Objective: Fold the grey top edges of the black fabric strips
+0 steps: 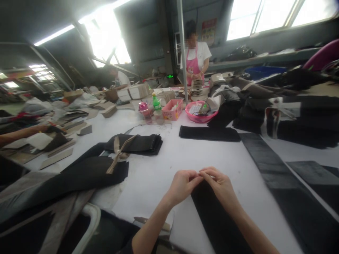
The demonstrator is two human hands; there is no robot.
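A long black strip of fabric (212, 211) runs from the near edge of the white table up to my hands. My left hand (184, 183) pinches its far end from the left, thumb and fingers together. From the right, my right hand (215, 181) pinches the same end, its fingertips meeting those of the left. The pinched edge itself is mostly hidden by my fingers. Beyond my hands lies a folded black stack of strips (209, 134). To the left is a black bundle (135, 144) tied with a beige strip (120, 151).
A pink basket (200, 114), a pink box (172, 110) and a green bottle (156, 102) stand farther back by a pole (182, 53). More black strips (278, 173) lie right. A co-worker in a pink apron (194, 67) stands opposite; another person's arm (23, 134) reaches in at left.
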